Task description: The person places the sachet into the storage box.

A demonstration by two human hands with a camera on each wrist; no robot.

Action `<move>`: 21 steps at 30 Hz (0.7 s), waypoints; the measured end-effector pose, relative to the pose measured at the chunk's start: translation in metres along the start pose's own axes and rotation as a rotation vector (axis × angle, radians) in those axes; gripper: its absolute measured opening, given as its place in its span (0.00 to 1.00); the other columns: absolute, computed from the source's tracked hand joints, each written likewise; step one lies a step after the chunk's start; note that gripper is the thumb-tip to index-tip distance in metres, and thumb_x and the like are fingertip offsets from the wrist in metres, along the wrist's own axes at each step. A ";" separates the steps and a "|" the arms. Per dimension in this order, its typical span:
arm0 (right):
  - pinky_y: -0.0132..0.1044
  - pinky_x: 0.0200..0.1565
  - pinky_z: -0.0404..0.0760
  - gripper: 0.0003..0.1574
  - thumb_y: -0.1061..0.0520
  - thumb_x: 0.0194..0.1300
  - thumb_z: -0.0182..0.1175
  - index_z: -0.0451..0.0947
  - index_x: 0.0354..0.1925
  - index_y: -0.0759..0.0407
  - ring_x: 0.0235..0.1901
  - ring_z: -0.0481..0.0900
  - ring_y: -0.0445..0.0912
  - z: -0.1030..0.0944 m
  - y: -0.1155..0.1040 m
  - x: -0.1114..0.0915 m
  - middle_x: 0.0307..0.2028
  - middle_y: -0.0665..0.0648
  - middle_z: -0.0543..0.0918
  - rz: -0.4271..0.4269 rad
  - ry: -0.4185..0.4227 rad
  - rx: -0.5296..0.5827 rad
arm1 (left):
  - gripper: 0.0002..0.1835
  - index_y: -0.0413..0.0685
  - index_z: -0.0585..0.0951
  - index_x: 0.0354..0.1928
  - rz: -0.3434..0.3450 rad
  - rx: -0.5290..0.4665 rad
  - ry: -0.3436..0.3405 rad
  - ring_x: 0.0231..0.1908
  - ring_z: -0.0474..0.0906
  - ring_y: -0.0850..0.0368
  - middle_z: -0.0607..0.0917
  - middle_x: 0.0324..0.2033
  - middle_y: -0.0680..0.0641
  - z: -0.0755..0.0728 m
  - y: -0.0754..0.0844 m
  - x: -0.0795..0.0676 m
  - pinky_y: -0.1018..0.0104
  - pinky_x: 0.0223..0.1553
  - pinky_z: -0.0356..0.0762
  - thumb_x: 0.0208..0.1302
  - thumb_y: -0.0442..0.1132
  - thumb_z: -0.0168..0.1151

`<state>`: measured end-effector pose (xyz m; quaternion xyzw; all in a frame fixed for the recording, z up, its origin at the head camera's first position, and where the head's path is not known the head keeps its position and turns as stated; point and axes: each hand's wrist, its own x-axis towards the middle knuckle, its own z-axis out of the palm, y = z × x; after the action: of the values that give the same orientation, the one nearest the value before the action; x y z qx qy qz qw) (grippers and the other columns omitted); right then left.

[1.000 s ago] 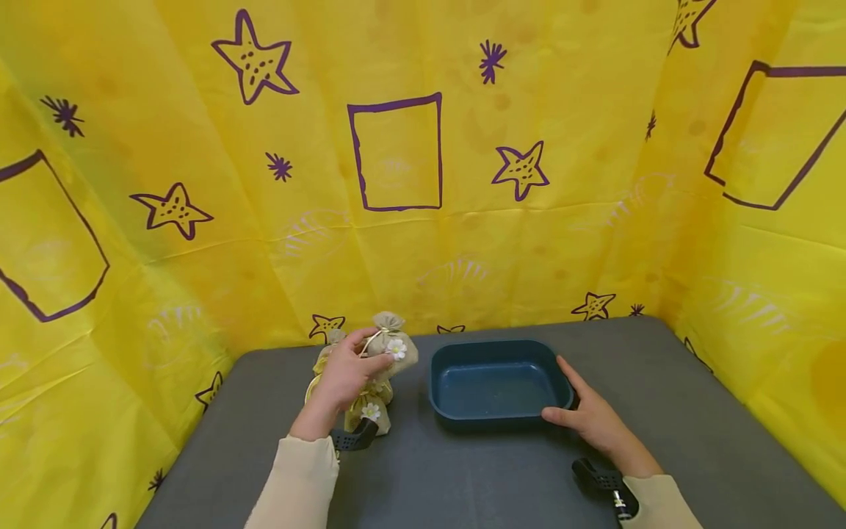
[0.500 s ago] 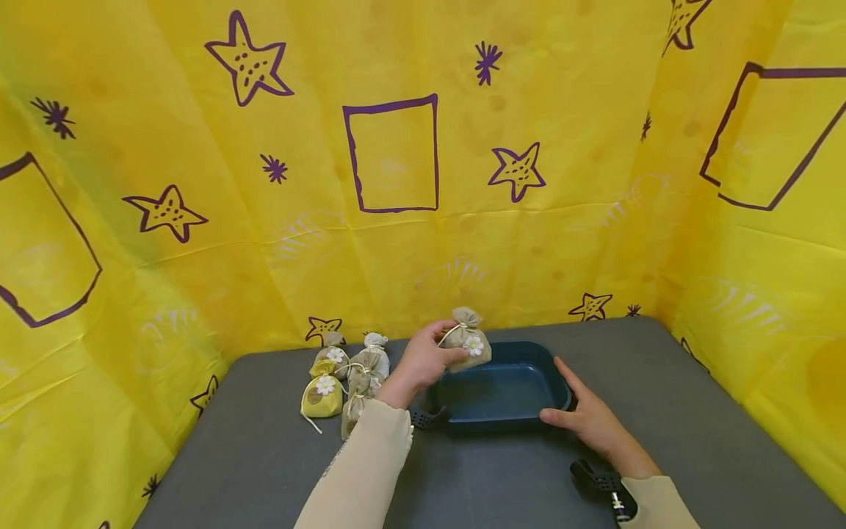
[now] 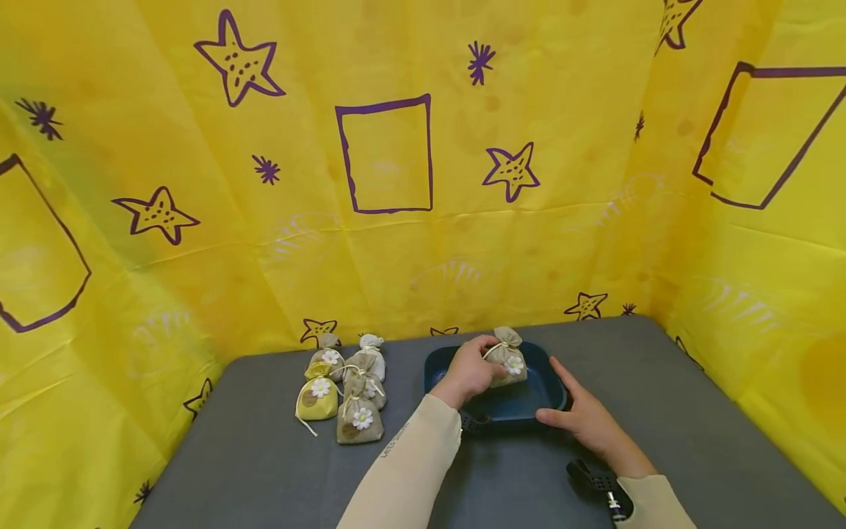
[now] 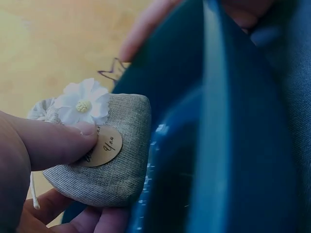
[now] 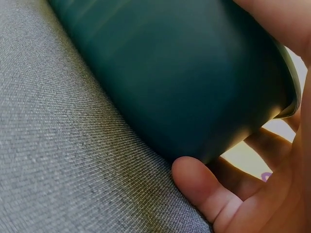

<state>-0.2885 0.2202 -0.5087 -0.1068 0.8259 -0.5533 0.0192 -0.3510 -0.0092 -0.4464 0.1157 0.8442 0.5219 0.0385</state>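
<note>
A small linen drawstring pouch (image 3: 507,358) with a white flower is pinched by my left hand (image 3: 471,373), over the inside of a dark blue rectangular tub (image 3: 518,405). In the left wrist view, the thumb lies across the pouch's round tag (image 4: 108,148), partly covering its lettering; the fingers are underneath. My right hand (image 3: 588,417) holds the tub's right end, thumb at the front corner and fingers along the side. Up close in the right wrist view, the thumb (image 5: 194,182) touches the tub's lower corner. Part of the tub's left side is hidden behind my left hand.
Left of the tub, several more pouches stand close together on the grey table (image 3: 264,455): a yellow one (image 3: 319,400), a whitish one (image 3: 372,351) and linen ones such as the front pouch (image 3: 360,422). A yellow patterned cloth (image 3: 390,257) rises behind the table.
My left hand has carried the linen pouch rightward from the group of pouches, then lowered it into the tub's opening. The right hand stays at the tub's right end.
</note>
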 end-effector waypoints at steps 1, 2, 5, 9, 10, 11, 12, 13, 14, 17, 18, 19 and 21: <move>0.62 0.64 0.58 0.64 0.52 0.60 0.72 0.41 0.80 0.50 0.68 0.58 0.64 0.000 0.000 0.000 0.75 0.70 0.50 -0.001 0.001 0.008 | 0.27 0.49 0.81 0.55 -0.004 0.011 -0.007 0.36 0.75 0.54 0.80 0.39 0.50 0.004 0.000 0.001 0.61 0.38 0.76 0.52 0.29 0.74; 0.62 0.64 0.57 0.64 0.52 0.60 0.73 0.42 0.80 0.50 0.68 0.57 0.64 0.000 0.000 0.000 0.75 0.70 0.50 -0.002 0.005 0.011 | 0.26 0.49 0.81 0.55 -0.003 0.021 -0.012 0.36 0.75 0.54 0.80 0.40 0.50 0.007 -0.001 0.002 0.60 0.39 0.76 0.52 0.29 0.74; 0.61 0.64 0.56 0.64 0.51 0.59 0.73 0.43 0.80 0.49 0.69 0.55 0.63 0.000 0.001 0.000 0.75 0.69 0.51 0.001 0.011 0.009 | 0.26 0.48 0.81 0.55 -0.005 0.064 -0.025 0.36 0.74 0.54 0.81 0.41 0.50 0.015 -0.003 0.005 0.60 0.40 0.76 0.51 0.28 0.74; 0.62 0.65 0.54 0.64 0.50 0.60 0.73 0.43 0.80 0.47 0.71 0.53 0.63 0.002 0.002 0.001 0.76 0.67 0.49 0.017 0.005 0.003 | 0.28 0.49 0.80 0.58 0.007 0.237 -0.055 0.37 0.75 0.53 0.83 0.44 0.48 0.019 -0.008 0.007 0.60 0.41 0.75 0.52 0.29 0.73; 0.62 0.65 0.53 0.64 0.50 0.60 0.73 0.43 0.80 0.47 0.71 0.52 0.63 0.002 0.002 0.001 0.76 0.67 0.49 0.020 0.003 0.003 | 0.29 0.49 0.80 0.59 0.008 0.279 -0.056 0.38 0.75 0.53 0.83 0.44 0.47 0.019 -0.009 0.007 0.60 0.41 0.75 0.52 0.30 0.73; 0.62 0.65 0.53 0.64 0.50 0.60 0.73 0.43 0.80 0.46 0.71 0.52 0.63 0.002 0.002 0.001 0.76 0.67 0.49 0.023 0.001 0.001 | 0.30 0.49 0.80 0.60 0.007 0.309 -0.057 0.39 0.76 0.53 0.83 0.45 0.46 0.019 -0.010 0.007 0.60 0.41 0.75 0.52 0.30 0.73; 0.62 0.65 0.53 0.64 0.50 0.60 0.73 0.43 0.80 0.46 0.71 0.51 0.63 0.002 0.001 0.001 0.76 0.67 0.48 0.024 0.003 0.004 | 0.31 0.49 0.80 0.61 0.006 0.325 -0.054 0.40 0.76 0.52 0.84 0.47 0.46 0.019 -0.011 0.007 0.60 0.42 0.75 0.52 0.29 0.73; 0.63 0.65 0.53 0.64 0.51 0.60 0.73 0.42 0.80 0.46 0.71 0.52 0.64 0.002 0.001 0.001 0.76 0.67 0.48 0.023 0.002 0.002 | 0.31 0.49 0.80 0.61 -0.004 0.322 -0.048 0.40 0.76 0.52 0.83 0.47 0.45 0.020 -0.011 0.007 0.60 0.42 0.75 0.52 0.30 0.73; 0.63 0.65 0.54 0.64 0.51 0.60 0.73 0.42 0.80 0.47 0.71 0.52 0.64 0.001 0.000 0.001 0.76 0.68 0.49 0.024 0.003 0.005 | 0.31 0.50 0.80 0.62 -0.013 0.305 -0.038 0.41 0.76 0.52 0.83 0.48 0.45 0.020 -0.011 0.007 0.60 0.43 0.75 0.52 0.30 0.73; 0.63 0.64 0.54 0.64 0.52 0.60 0.73 0.41 0.80 0.47 0.71 0.52 0.64 0.001 0.000 0.000 0.75 0.69 0.49 0.024 0.000 0.008 | 0.30 0.48 0.80 0.61 -0.020 0.242 -0.013 0.41 0.76 0.52 0.83 0.50 0.45 0.023 -0.010 0.006 0.60 0.44 0.75 0.53 0.29 0.72; 0.63 0.64 0.54 0.65 0.52 0.60 0.73 0.42 0.80 0.48 0.70 0.53 0.64 0.001 0.000 0.000 0.75 0.69 0.49 0.023 0.002 0.010 | 0.29 0.48 0.80 0.61 -0.015 0.228 -0.008 0.41 0.76 0.53 0.83 0.50 0.45 0.024 -0.009 0.006 0.61 0.43 0.75 0.53 0.29 0.71; 0.63 0.64 0.54 0.65 0.52 0.60 0.73 0.41 0.80 0.48 0.70 0.53 0.65 0.001 0.000 0.000 0.75 0.70 0.50 0.024 0.001 0.010 | 0.29 0.48 0.81 0.60 -0.010 0.217 -0.006 0.40 0.76 0.53 0.83 0.49 0.46 0.026 -0.008 0.005 0.61 0.43 0.74 0.54 0.29 0.71; 0.63 0.64 0.54 0.64 0.52 0.60 0.73 0.42 0.80 0.48 0.70 0.53 0.65 0.001 0.001 0.001 0.75 0.70 0.50 0.026 0.005 0.005 | 0.29 0.48 0.81 0.60 0.011 0.198 -0.002 0.39 0.76 0.54 0.83 0.48 0.46 0.029 -0.007 0.005 0.62 0.42 0.74 0.53 0.28 0.71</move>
<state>-0.2894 0.2199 -0.5100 -0.0945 0.8259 -0.5553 0.0248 -0.3518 0.0140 -0.4656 0.1243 0.8909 0.4361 0.0248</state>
